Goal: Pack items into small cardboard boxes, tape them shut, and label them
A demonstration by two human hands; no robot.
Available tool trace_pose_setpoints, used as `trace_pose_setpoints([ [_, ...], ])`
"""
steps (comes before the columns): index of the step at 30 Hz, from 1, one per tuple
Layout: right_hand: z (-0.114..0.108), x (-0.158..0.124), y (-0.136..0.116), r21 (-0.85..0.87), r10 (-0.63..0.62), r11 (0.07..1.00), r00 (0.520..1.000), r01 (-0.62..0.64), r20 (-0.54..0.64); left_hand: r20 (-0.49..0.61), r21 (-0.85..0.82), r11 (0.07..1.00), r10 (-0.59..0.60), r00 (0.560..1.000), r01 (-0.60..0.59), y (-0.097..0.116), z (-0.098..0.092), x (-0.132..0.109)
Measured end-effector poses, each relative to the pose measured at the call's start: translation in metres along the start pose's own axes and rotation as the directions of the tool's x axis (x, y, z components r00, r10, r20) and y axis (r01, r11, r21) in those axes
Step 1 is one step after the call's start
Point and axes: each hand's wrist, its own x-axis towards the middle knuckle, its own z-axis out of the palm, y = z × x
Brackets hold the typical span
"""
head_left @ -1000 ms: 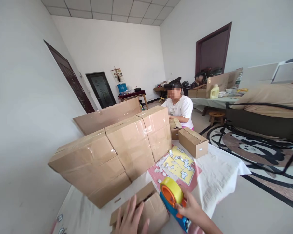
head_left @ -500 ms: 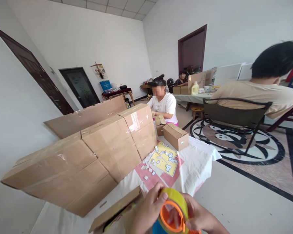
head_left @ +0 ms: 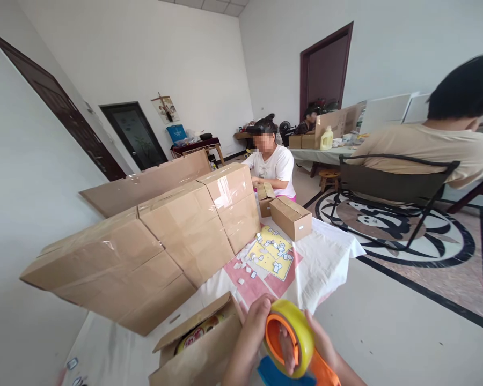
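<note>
I hold a tape dispenser (head_left: pixel 290 343) with an orange wheel, a yellow roll of tape and a blue body at the bottom middle of the view. My left hand (head_left: pixel 249 338) is closed on the left side of the roll, thumb near its top. My right hand (head_left: pixel 324 351) grips the dispenser from the right. Just left of my hands a small cardboard box (head_left: pixel 197 351) stands with a flap up, and printed packets show inside it.
Sealed cardboard boxes (head_left: pixel 161 246) are stacked in rows on the white-covered table (head_left: pixel 330 257). A smaller box (head_left: pixel 292 217) lies farther along, beside a yellow sheet with small white pieces (head_left: pixel 271 252). A person in white sits beyond it. Another person sits on a black chair (head_left: pixel 390 185) at right.
My left hand left the small box's top and came onto the tape roll. The dispenser was lifted and turned toward me, and the box's flap now stands up. The view swung right.
</note>
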Motion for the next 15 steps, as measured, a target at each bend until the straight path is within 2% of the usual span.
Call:
trace_pose_setpoints([
  [1, -0.001, 0.002, -0.001, -0.004, 0.043, 0.999, 0.996, -0.043, -0.074, -0.117, 0.058, 0.998, 0.032, 0.993, -0.026, -0.008, 0.004, -0.004],
  [2, -0.003, 0.005, -0.002, -0.01, 0.067, 0.998, 0.985, -0.07, -0.158, -0.254, 0.143, 0.988, 0.098, 0.962, -0.063, -0.017, 0.01, -0.009],
  [3, -0.006, 0.009, -0.003, -0.025, 0.054, 0.998, 0.967, -0.062, -0.249, -0.389, 0.247, 0.964, 0.193, 0.901, -0.1, -0.028, 0.017, -0.015],
  [4, -0.009, 0.012, -0.003, -0.064, -0.002, 0.998, 0.941, -0.021, -0.338, -0.484, 0.365, 0.92, 0.317, 0.816, -0.141, -0.039, 0.026, -0.021],
  [5, -0.013, 0.015, -0.003, -0.131, -0.083, 0.991, 0.909, 0.031, -0.409, -0.513, 0.459, 0.871, 0.421, 0.748, -0.175, -0.05, 0.034, -0.027],
  [6, -0.018, 0.018, -0.002, -0.22, -0.172, 0.973, 0.876, 0.078, -0.451, -0.503, 0.5, 0.841, 0.475, 0.722, -0.205, -0.06, 0.041, -0.032],
  [8, -0.024, 0.022, 0.004, -0.408, -0.31, 0.906, 0.833, 0.113, -0.458, -0.465, 0.546, 0.809, 0.509, 0.724, -0.218, -0.072, 0.049, -0.039],
  [10, -0.027, 0.023, 0.011, -0.545, -0.385, 0.833, 0.804, 0.092, -0.452, -0.454, 0.578, 0.798, 0.487, 0.746, -0.169, -0.077, 0.047, -0.042],
  [13, -0.025, 0.023, 0.022, -0.621, -0.457, 0.778, 0.761, 0.092, -0.46, -0.472, 0.578, 0.812, 0.413, 0.779, -0.08, -0.078, 0.038, -0.046],
  [15, -0.022, 0.023, 0.027, -0.632, -0.489, 0.767, 0.74, 0.112, -0.462, -0.456, 0.537, 0.841, 0.349, 0.819, -0.059, -0.08, 0.036, -0.05],
])
